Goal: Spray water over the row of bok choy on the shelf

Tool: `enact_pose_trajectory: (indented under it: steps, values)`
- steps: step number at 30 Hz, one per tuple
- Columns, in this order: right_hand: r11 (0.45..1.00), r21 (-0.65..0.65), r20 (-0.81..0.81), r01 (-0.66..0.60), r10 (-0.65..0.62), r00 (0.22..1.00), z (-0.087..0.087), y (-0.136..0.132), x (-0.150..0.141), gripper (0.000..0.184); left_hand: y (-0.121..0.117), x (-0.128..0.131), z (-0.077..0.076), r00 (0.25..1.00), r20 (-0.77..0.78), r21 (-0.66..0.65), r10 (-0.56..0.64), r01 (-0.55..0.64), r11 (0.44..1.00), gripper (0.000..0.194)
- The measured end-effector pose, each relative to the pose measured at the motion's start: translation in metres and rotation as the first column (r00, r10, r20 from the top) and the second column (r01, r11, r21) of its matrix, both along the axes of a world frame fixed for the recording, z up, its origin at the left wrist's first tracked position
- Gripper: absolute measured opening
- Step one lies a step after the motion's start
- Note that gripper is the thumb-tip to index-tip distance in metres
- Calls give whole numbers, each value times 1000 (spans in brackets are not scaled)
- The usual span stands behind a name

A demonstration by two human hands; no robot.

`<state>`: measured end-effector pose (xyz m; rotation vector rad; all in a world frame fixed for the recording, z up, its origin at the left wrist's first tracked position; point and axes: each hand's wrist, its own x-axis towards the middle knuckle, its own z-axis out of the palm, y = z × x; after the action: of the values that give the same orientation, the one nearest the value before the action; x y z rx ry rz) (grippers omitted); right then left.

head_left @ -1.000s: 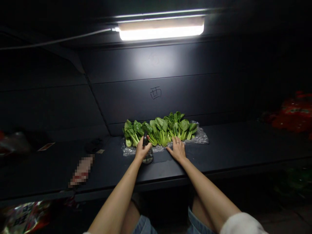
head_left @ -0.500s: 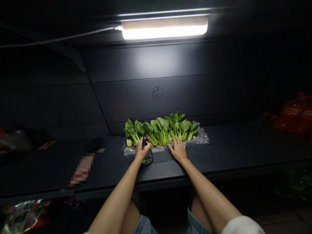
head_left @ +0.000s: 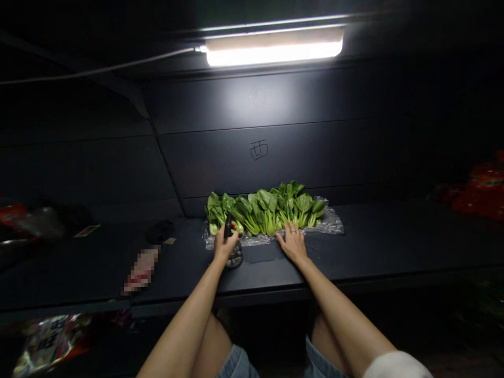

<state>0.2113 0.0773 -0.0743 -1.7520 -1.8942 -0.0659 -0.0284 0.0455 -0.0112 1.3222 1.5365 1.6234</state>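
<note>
My left hand (head_left: 226, 244) is closed around the neck of a spray bottle (head_left: 235, 257) with a clear body and a dark head. The bottle is at the left front of a row of green bok choy (head_left: 269, 212), its head in front of the leaves. Under the bok choy lies crumpled clear plastic film (head_left: 334, 223). My right hand (head_left: 293, 242) rests palm down with fingers spread, its fingertips at the stem ends and the film's front edge. Whether it presses on the stems is unclear.
The dark shelf (head_left: 268, 270) has a back panel with a handwritten character. A lit tube lamp (head_left: 275, 50) hangs overhead, fed by a white cable (head_left: 118, 66). Red packages (head_left: 482, 191) stand at right; a snack bag (head_left: 49, 341) lies lower left. A pixelated item (head_left: 142, 270) lies left.
My left hand has shifted a little to the left along the bok choy with the spray bottle. My right hand stays in place by the stems. The whole view has moved slightly.
</note>
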Motion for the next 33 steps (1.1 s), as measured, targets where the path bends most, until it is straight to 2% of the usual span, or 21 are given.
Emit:
enact_pose_trajectory:
  steps: [6, 11, 16, 24, 29, 33]
  values:
    - [1000, 7, 30, 7, -7, 1000, 0, 0, -1, 59, -3, -17, -4, 996, -75, 3, 51, -51, 999, 30]
    - [994, 109, 68, -31, 24, 997, -5, 3, -1, 57, -4, -35, -11, 986, -137, -11, 96, -99, 995, 26]
    - [980, 178, 96, -92, 76, 993, -6, 5, -1, 57, -3, -44, -8, 984, -137, -48, 109, -117, 992, 25]
    - [974, 207, 61, -97, 86, 994, -5, 10, -16, 58, -3, -50, -12, 968, -176, -48, 178, -189, 981, 22]
    - [973, 206, 56, -104, 95, 994, -11, 11, -24, 59, -1, -55, -14, 958, -200, 7, 206, -209, 978, 24]
    - [974, 196, 60, -113, 103, 993, -15, 11, -22, 60, -2, -61, -14, 936, -253, 1, 243, -251, 968, 25]
